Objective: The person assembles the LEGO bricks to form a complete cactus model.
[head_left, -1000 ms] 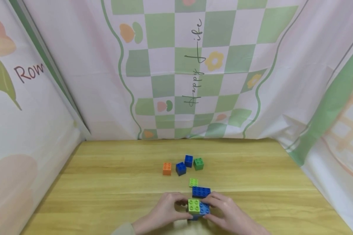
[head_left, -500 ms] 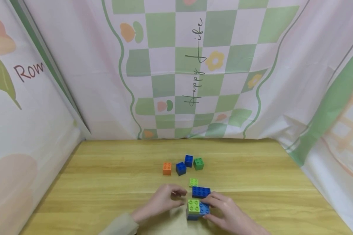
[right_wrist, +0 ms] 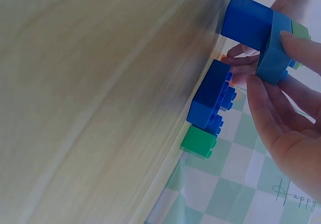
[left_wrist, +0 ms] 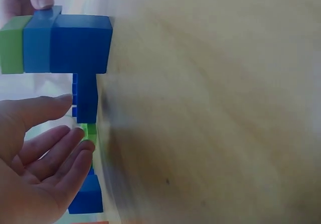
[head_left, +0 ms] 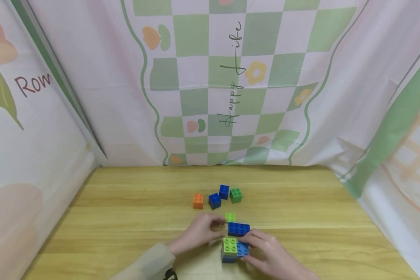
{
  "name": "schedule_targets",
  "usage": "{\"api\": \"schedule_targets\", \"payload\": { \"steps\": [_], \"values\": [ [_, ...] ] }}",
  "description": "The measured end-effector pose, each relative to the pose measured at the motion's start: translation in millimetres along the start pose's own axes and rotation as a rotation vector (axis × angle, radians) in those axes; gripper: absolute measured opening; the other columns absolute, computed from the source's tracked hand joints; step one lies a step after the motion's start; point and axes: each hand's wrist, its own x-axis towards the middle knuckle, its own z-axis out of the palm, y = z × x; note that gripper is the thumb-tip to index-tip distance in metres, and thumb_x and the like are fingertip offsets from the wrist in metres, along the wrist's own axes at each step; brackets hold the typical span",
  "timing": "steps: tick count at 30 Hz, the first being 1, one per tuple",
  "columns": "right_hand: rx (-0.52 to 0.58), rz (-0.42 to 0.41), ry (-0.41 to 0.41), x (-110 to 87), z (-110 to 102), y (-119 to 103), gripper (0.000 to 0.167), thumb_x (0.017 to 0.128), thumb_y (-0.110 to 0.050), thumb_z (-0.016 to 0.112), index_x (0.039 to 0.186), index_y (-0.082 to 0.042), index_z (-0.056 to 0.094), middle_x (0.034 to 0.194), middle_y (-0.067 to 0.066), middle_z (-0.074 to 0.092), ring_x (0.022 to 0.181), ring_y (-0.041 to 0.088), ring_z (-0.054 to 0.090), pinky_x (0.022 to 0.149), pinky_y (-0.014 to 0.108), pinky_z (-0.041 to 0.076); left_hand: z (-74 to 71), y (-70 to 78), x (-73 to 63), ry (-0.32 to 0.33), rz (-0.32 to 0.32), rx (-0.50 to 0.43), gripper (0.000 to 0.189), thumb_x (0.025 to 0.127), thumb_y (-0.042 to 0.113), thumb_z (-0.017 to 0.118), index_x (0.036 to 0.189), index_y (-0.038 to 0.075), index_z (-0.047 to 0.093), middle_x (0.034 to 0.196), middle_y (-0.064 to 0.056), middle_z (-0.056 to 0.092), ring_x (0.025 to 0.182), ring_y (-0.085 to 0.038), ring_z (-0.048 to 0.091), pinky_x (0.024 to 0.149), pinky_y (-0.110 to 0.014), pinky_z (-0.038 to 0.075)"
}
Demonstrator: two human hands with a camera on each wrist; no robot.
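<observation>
A small stack stands near the front of the table: a dark blue brick (left_wrist: pixel 80 45) at the bottom, a lighter blue brick (head_left: pixel 242 249) across it that juts out to the right, and a lime green brick (head_left: pixel 229 246) on top at the left. My right hand (head_left: pixel 271 252) pinches the jutting end of the lighter blue brick between thumb and fingers. Just behind the stack lie a long dark blue brick (head_left: pixel 238 229) and a thin lime brick (head_left: pixel 230 217). Beside their left ends is my left hand (head_left: pixel 199 230), fingers loosely bent, holding nothing.
Farther back on the wooden table (head_left: pixel 133 206) sit an orange brick (head_left: pixel 198 201), two blue bricks, one (head_left: pixel 215 201) nearer and one (head_left: pixel 224 191) behind, and a green brick (head_left: pixel 236 195). Patterned cloth (head_left: pixel 224 97) hangs behind the table and along both sides.
My left hand has let go of the stack's left side and moved back to beside the long blue and thin lime bricks. The right hand keeps its hold on the lighter blue brick.
</observation>
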Motion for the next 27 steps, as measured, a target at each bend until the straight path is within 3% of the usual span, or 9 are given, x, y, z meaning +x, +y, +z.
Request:
{"api": "schedule_targets", "payload": {
  "steps": [5,13,27],
  "values": [
    [0.002,-0.007,0.005,-0.3,-0.3,-0.5,0.037,0.090,-0.033,0.071,0.120,-0.013,0.067,0.115,-0.001,0.069,0.101,0.009,0.067,0.080,0.024,0.061,3.6,1.2,7.1,-0.014,-0.010,0.022,0.038,0.083,0.022,0.079,0.119,0.012,0.069,0.116,-0.002,0.073,0.103,-0.009,0.068,0.089,-0.020,0.056],
    [0.023,0.062,-0.048,-0.3,-3.8,-2.7,0.042,0.091,-0.041,0.067,0.124,-0.014,0.065,0.119,-0.001,0.068,0.105,0.012,0.067,0.083,0.025,0.061,6.1,4.3,12.6,-0.001,-0.027,0.052,0.039,0.081,0.023,0.081,0.117,0.012,0.070,0.114,-0.001,0.073,0.101,-0.007,0.067,0.088,-0.018,0.054],
    [0.020,0.048,-0.039,-0.5,-3.2,-2.4,0.040,0.091,-0.038,0.068,0.123,-0.014,0.065,0.119,0.000,0.067,0.107,0.016,0.068,0.084,0.027,0.061,12.6,4.6,17.9,0.016,0.040,0.119,0.041,0.078,0.024,0.083,0.115,0.012,0.070,0.111,0.000,0.074,0.099,-0.006,0.066,0.086,-0.015,0.053]
  ]
}}
